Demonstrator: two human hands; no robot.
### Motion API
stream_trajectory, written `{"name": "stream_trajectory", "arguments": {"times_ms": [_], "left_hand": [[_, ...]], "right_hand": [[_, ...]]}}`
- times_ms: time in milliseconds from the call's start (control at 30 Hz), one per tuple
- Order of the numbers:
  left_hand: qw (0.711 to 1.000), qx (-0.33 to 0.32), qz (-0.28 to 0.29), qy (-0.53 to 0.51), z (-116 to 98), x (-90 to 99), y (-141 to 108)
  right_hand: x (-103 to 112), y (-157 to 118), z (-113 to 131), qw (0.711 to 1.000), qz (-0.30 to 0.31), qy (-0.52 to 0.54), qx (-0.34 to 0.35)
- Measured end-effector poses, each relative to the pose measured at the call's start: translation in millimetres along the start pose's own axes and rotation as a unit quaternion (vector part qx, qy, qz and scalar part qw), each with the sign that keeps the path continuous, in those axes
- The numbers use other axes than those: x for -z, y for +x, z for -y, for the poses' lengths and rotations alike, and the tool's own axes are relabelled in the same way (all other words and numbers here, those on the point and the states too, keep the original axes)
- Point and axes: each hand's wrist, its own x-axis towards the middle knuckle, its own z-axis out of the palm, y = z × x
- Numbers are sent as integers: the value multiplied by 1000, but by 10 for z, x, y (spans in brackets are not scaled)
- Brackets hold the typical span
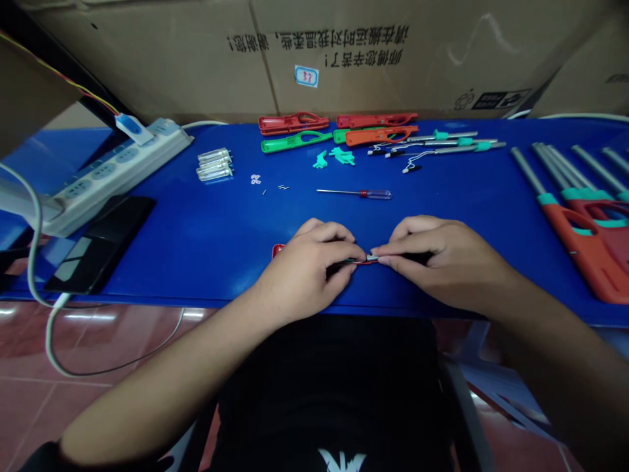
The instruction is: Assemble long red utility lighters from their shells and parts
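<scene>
Red plastic case (278, 250) by the table's front edge (171, 296) looks light, stiff, kinda slick, so we'd grip its sides, our left hand (314, 269) clasping it, right hand (445, 262) pinching a metal bit (372, 258).

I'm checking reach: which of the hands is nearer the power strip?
Left. The left hand is right of the power strip; the right hand is even farther right.
</scene>
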Motion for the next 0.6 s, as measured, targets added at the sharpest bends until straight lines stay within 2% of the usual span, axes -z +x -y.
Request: {"name": "stream_trajectory", "arguments": {"times_ms": [100,267,500,600], "left_hand": [[1000,17,6,-2,-20,10,7],[999,53,-2,-1,-42,18,11],[1000,23,8,-17,-16,6,13],[999,17,-5,-27,4,-3,6]], "right_hand": [[51,54,21,998,27,17,-48],[111,161,39,996,65,7,-52],[118,198,78,995,74,-8,-60],[110,207,99,994,79,3,-79]]}}
